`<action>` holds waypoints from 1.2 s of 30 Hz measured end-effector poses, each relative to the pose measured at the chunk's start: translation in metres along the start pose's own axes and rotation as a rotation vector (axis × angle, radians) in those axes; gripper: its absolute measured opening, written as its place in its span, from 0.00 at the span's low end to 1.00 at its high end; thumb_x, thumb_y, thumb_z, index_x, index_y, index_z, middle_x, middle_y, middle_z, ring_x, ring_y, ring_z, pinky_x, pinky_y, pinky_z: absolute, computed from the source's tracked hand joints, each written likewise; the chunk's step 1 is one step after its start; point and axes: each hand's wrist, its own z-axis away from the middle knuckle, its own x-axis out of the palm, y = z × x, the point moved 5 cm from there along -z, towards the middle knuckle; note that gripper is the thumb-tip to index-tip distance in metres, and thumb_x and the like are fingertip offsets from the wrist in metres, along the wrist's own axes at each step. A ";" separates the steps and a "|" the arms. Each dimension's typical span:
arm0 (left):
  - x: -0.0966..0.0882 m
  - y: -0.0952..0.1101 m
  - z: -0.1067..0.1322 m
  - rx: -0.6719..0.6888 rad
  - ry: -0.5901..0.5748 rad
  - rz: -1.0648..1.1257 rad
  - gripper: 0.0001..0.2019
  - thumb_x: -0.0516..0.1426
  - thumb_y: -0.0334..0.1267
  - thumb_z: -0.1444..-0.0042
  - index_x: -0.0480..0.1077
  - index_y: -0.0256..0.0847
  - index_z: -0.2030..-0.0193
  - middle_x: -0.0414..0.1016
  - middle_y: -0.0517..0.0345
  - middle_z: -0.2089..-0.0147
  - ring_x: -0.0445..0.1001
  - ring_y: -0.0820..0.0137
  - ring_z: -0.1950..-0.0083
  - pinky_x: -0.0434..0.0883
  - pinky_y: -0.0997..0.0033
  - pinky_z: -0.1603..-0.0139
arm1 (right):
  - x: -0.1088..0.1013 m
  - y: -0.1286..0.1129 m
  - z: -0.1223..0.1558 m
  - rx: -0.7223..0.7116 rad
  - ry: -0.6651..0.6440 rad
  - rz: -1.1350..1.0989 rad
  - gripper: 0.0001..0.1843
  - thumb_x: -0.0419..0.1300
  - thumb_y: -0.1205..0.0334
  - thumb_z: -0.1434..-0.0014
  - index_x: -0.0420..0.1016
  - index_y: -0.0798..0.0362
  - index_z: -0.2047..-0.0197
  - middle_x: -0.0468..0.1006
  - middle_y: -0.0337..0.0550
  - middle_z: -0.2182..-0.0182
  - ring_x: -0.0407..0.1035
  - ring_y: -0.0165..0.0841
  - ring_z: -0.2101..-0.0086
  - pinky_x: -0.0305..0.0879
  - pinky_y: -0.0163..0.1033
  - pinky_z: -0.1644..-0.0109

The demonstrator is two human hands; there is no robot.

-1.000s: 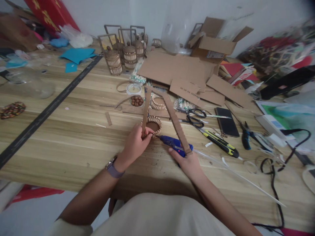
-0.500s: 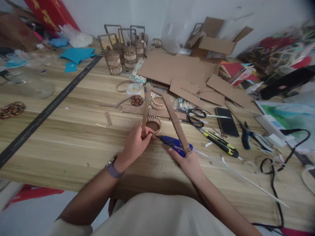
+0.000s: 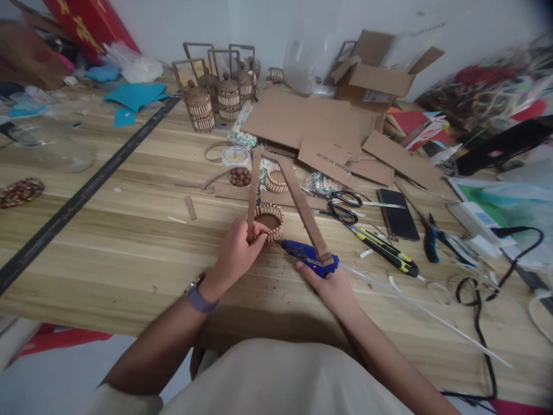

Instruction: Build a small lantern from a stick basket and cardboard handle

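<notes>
My left hand (image 3: 242, 239) pinches the lower end of a bent cardboard strip (image 3: 301, 202) against the side of a small round basket (image 3: 275, 222) rimmed with short pale sticks. From there the strip rises, bends twice and slants down to a loose end over the glue gun. My right hand (image 3: 330, 285) is wrapped around the blue glue gun (image 3: 309, 255). Its nozzle points left at the basket's near side, close to my left fingertips. A clear glue stick (image 3: 432, 314) trails out of the gun's back. Behind the basket sits another stick-sided ring (image 3: 276, 177).
Scissors (image 3: 345, 207), a yellow-black utility knife (image 3: 386, 251), a phone (image 3: 398, 214) and pliers (image 3: 432, 242) lie to the right. Cardboard sheets (image 3: 298, 121) and several lidded, handled baskets (image 3: 228, 98) stand at the back. Brown beads (image 3: 240, 177) fill a small dish. A black strip (image 3: 90, 184) crosses the left.
The cardboard strip has tilted slightly, its bent top and loose end shifting a little left and up. Both hands stay almost where they were, the glue gun still beside the basket.
</notes>
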 end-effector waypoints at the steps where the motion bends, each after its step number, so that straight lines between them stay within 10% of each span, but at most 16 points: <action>1: 0.000 0.000 0.000 -0.003 0.001 0.007 0.10 0.57 0.34 0.41 0.57 0.46 0.67 0.80 0.54 0.61 0.77 0.64 0.60 0.72 0.63 0.59 | 0.000 0.001 0.001 -0.006 0.002 -0.001 0.22 0.62 0.44 0.47 0.85 0.50 0.57 0.87 0.47 0.61 0.80 0.48 0.58 0.77 0.49 0.55; 36: -0.003 0.003 -0.002 -0.060 0.014 0.059 0.11 0.57 0.34 0.42 0.56 0.47 0.67 0.82 0.55 0.61 0.78 0.64 0.59 0.72 0.63 0.59 | 0.003 0.000 0.004 -0.025 0.041 0.088 0.19 0.61 0.45 0.45 0.85 0.48 0.60 0.87 0.46 0.63 0.81 0.49 0.59 0.77 0.49 0.56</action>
